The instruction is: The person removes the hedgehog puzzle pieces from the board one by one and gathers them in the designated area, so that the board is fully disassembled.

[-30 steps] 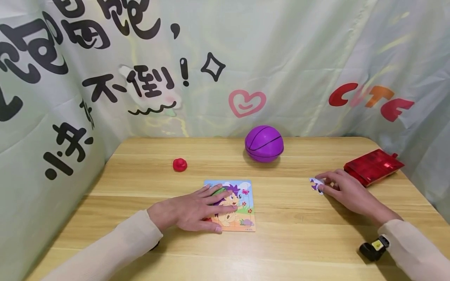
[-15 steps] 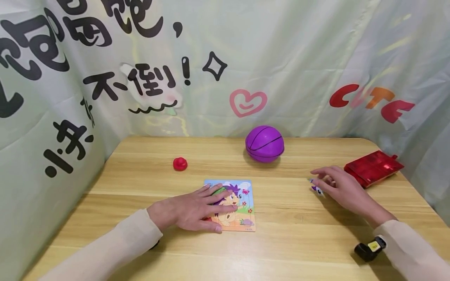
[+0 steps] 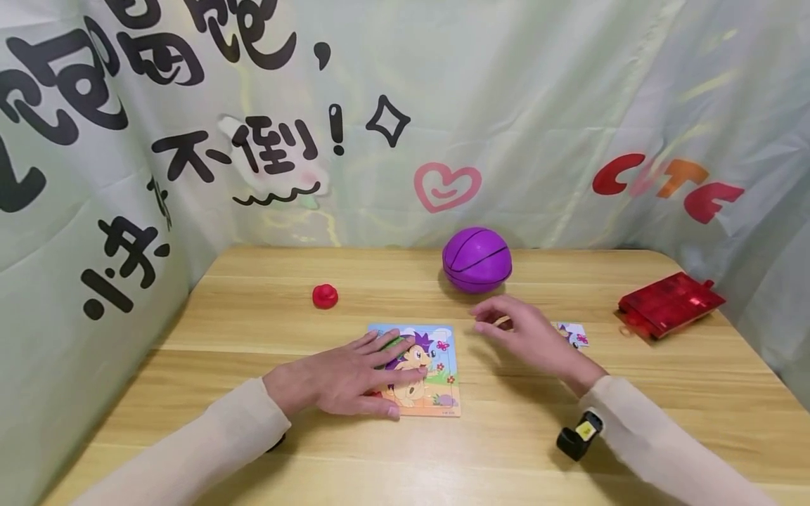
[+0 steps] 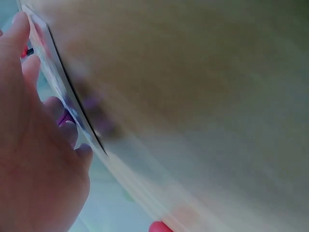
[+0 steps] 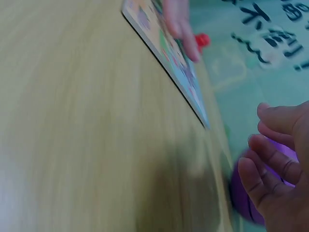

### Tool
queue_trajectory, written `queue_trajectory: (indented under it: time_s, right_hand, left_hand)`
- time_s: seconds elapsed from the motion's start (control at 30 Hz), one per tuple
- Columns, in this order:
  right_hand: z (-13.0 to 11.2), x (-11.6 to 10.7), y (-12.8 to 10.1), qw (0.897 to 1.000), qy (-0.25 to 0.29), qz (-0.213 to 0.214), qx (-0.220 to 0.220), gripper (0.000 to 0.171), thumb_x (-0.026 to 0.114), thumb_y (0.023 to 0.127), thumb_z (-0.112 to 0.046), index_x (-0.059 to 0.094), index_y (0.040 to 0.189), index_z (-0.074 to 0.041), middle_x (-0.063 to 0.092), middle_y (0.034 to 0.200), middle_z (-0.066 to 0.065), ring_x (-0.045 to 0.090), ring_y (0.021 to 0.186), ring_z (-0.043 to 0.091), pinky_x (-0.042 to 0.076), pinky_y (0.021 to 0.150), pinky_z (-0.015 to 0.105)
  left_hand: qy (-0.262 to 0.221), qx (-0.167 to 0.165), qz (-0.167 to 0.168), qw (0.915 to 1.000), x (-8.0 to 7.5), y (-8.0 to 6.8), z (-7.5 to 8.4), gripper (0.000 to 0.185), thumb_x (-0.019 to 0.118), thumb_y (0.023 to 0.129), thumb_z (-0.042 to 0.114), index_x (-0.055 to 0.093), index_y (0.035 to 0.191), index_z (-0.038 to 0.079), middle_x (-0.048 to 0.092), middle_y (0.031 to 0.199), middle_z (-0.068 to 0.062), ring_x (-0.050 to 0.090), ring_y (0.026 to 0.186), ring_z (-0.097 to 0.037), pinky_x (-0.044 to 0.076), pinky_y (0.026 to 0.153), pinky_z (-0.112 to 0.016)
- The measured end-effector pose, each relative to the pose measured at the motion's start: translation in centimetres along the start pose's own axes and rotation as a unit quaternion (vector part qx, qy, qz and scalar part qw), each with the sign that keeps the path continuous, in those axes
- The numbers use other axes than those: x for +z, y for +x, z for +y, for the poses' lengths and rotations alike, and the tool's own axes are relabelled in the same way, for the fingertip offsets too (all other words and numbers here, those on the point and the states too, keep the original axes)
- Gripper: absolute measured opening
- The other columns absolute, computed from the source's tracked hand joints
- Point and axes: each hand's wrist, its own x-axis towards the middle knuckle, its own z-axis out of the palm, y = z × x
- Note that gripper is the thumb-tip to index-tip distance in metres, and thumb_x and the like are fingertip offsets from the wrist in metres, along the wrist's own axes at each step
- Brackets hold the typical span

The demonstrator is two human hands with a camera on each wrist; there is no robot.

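A square jigsaw puzzle (image 3: 446,369) with a cartoon hedgehog lies on the wooden table. My left hand (image 3: 351,376) rests palm down across its left half, fingers spread, hiding that side of the picture. To the right of the puzzle, my right hand (image 3: 531,337) is above the table with its fingers loosely bent and nothing between them; the right wrist view also shows this hand (image 5: 280,169) holding nothing. Behind its wrist, a loose puzzle piece or pieces (image 3: 577,329) with purple and light blue print lie on the table, partly covered by the hand.
A purple ball (image 3: 477,259) sits at the back, beyond my right hand. A small red rounded object (image 3: 325,296) stands behind the puzzle to the left. Toward the right edge lies a shiny red pouch (image 3: 672,304). A printed cloth (image 3: 538,105) hangs behind the table.
My right hand has let go of the purple-and-white puzzle piece at the right and moved left toward the puzzle. The left hand has stayed on the puzzle.
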Motion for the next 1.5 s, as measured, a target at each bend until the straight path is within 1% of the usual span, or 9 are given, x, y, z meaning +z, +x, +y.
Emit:
queue_trajectory:
  time_s: [0.17,0.37,0.47,0.67,0.77,0.9,1.1,1.33,1.5]
  right_hand:
    - [-0.7,2.7,1.4,0.999,0.011,-0.029,-0.017,0.021,0.074,0.105,-0.015,0.076,0.124,-0.006,0.076,0.11,0.003,0.07,0.102,0.016,0.061,0.092,0.032]
    - [-1.0,4.9,2.7,0.999,0.005,-0.047,-0.024,0.014,0.075,0.104,-0.013,0.077,0.116,-0.007,0.075,0.103,-0.001,0.067,0.094,0.012,0.058,0.086,0.026]
    - [-1.3,5.6,3.0,0.999,-0.008,-0.047,-0.025,0.01,0.076,0.103,-0.013,0.077,0.113,-0.01,0.074,0.1,-0.003,0.064,0.092,0.011,0.057,0.084,0.027]
    - [-1.9,6.7,3.1,0.997,-0.051,-0.043,-0.029,0.006,0.08,0.101,-0.016,0.077,0.106,-0.015,0.069,0.098,-0.005,0.061,0.092,0.011,0.054,0.084,0.03]
    - [-2.1,7.1,3.3,0.997,-0.058,-0.04,-0.033,0.005,0.081,0.101,-0.016,0.076,0.103,-0.016,0.068,0.098,-0.006,0.06,0.092,0.011,0.054,0.084,0.03]
    - [-2.4,7.3,3.6,0.996,-0.061,-0.042,-0.04,0.005,0.08,0.101,-0.016,0.075,0.102,-0.017,0.068,0.098,-0.006,0.06,0.092,0.01,0.054,0.084,0.03]
    - [-2.5,7.2,3.8,0.996,-0.069,-0.051,-0.035,0.005,0.079,0.102,-0.015,0.074,0.102,-0.016,0.066,0.097,-0.005,0.058,0.09,0.011,0.053,0.083,0.029]
    - [-2.5,6.9,3.9,0.994,-0.08,-0.064,-0.045,0.004,0.077,0.103,-0.014,0.073,0.103,-0.013,0.065,0.096,-0.003,0.056,0.09,0.013,0.051,0.082,0.03]
    - [-2.6,6.9,3.9,0.993,-0.085,-0.069,-0.051,0.004,0.076,0.104,-0.013,0.072,0.105,-0.011,0.065,0.098,-0.002,0.056,0.091,0.012,0.053,0.084,0.031]
  left_hand:
    - [-0.011,-0.019,0.005,0.9997,-0.3,-0.4,-0.5,0.065,0.044,0.111,0.067,0.028,0.171,0.048,0.002,0.186,-0.004,-0.001,0.172,-0.036,0.01,0.139,-0.056]
    - [-0.024,-0.032,0.0,0.9992,-0.2,-0.5,-0.8,0.064,0.045,0.111,0.067,0.03,0.171,0.048,0.003,0.186,-0.005,0.0,0.172,-0.038,0.02,0.137,-0.059]
    - [-0.025,-0.037,-0.001,0.999,-0.1,-0.5,-0.8,0.064,0.045,0.111,0.066,0.031,0.17,0.048,0.003,0.186,-0.005,0.001,0.172,-0.038,0.025,0.135,-0.059]
    - [-0.028,-0.038,-0.001,0.9989,0.0,-0.6,-0.9,0.063,0.043,0.111,0.068,0.031,0.17,0.05,0.002,0.186,-0.003,0.0,0.172,-0.037,0.025,0.135,-0.06]
    - [-0.027,-0.041,-0.002,0.9988,0.1,-0.9,-1.1,0.064,0.043,0.11,0.069,0.029,0.17,0.051,0.001,0.186,-0.002,-0.001,0.172,-0.037,0.026,0.134,-0.06]
    - [-0.025,-0.056,-0.003,0.9981,0.1,-1.4,-1.4,0.067,0.045,0.108,0.072,0.027,0.17,0.053,-0.001,0.186,-0.001,-0.002,0.172,-0.037,0.028,0.133,-0.062]
    - [-0.029,-0.064,-0.007,0.9975,0.2,-1.7,-1.3,0.069,0.045,0.106,0.075,0.025,0.169,0.055,-0.002,0.186,0.001,-0.005,0.172,-0.036,0.023,0.135,-0.063]
    - [-0.027,-0.068,-0.014,0.9972,0.4,-1.4,-1.2,0.069,0.042,0.106,0.077,0.023,0.169,0.056,-0.005,0.186,0.003,-0.011,0.171,-0.036,0.006,0.138,-0.062]
    - [-0.026,-0.071,-0.013,0.9971,0.4,-1.4,-1.2,0.069,0.042,0.105,0.077,0.023,0.169,0.057,-0.006,0.186,0.003,-0.011,0.171,-0.037,0.005,0.138,-0.061]
